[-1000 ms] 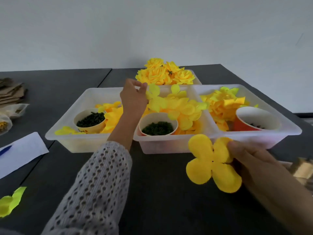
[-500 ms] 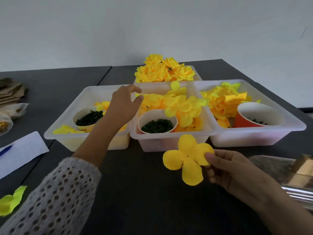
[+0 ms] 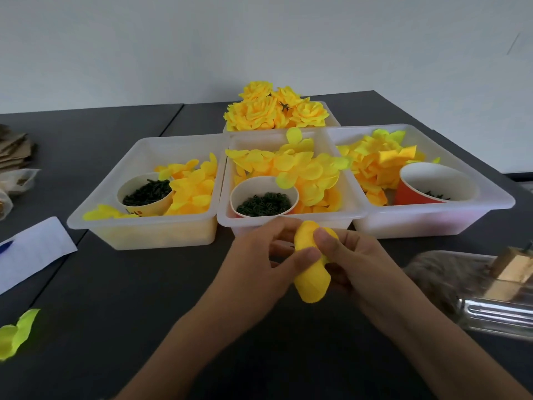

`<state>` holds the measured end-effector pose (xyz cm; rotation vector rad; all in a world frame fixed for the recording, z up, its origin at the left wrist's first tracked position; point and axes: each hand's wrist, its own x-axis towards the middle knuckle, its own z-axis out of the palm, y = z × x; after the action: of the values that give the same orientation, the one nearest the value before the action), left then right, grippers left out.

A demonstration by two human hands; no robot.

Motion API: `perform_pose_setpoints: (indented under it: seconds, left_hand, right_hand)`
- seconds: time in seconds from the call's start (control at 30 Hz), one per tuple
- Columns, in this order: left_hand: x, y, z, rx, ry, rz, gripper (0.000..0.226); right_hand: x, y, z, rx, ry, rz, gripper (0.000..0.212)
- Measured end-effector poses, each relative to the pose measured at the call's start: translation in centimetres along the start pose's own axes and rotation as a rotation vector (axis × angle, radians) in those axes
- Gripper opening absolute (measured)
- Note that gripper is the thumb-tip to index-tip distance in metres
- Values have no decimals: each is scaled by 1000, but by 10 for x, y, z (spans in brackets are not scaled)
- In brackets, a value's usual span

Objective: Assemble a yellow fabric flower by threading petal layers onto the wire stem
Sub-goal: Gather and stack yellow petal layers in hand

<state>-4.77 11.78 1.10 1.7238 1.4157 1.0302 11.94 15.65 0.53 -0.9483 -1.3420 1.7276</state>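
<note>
A yellow fabric petal layer [image 3: 311,280] is folded up between both hands, just in front of the middle bin. My left hand [image 3: 261,264] pinches it from the left with thumb and fingers. My right hand [image 3: 350,264] grips it from the right, thumb on top. No wire stem shows; it may be hidden inside the hands. The middle bin [image 3: 288,220] holds loose yellow petals [image 3: 305,168] and a cup of dark green pieces [image 3: 264,202]. Finished yellow flowers [image 3: 274,111] fill a tray at the back.
The left bin [image 3: 144,226] holds petals and a cup of green pieces [image 3: 144,193]. The right bin [image 3: 432,215] holds petals and an orange cup [image 3: 432,183]. A clear container [image 3: 476,293] lies at right. White paper [image 3: 31,249] and a yellow-green petal [image 3: 16,333] lie at left.
My left hand came back from the bins and joined the right hand on the petal layer. The flat four-lobed layer is now folded up between both hands.
</note>
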Motion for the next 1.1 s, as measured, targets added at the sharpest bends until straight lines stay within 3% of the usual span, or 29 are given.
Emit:
perform_pose_setpoints:
  seconds: [0.13,0.23,0.3,0.47,0.57,0.67,0.77,0.87,0.97,1.1]
  left_hand:
    - [0,-3,-1,-52,155,6,45]
    - [4,-4,-8,-220,386,-17,27]
    - [6,-9,-19,-281,512,-28,30]
    - [0,-17,-39,-361,604,-62,27]
    - [-7,-21,-69,-674,846,-131,21]
    - [-18,-25,-100,-839,945,-146,17]
    - [-22,-28,-107,-608,927,-177,10]
    - [-26,-28,-98,-170,911,-111,36]
    - [-27,-23,-81,287,776,6,25]
    - [-20,-11,-53,389,573,104,33]
  right_hand:
    - [6,-8,8,-124,11,-76,54]
    - [8,-13,9,-172,-56,-138,46]
    - [9,-16,8,-244,-101,-167,35]
    - [14,-21,9,-377,-181,-224,29]
    - [22,-27,1,-357,-139,-221,20]
    - [29,-34,-12,-356,-149,-155,19]
    - [33,-37,-15,-391,-162,-110,30]
    - [33,-37,-8,-441,-163,-117,24]
    - [32,-34,1,-490,-135,-138,27]
    - [30,-32,12,-510,-138,-197,38]
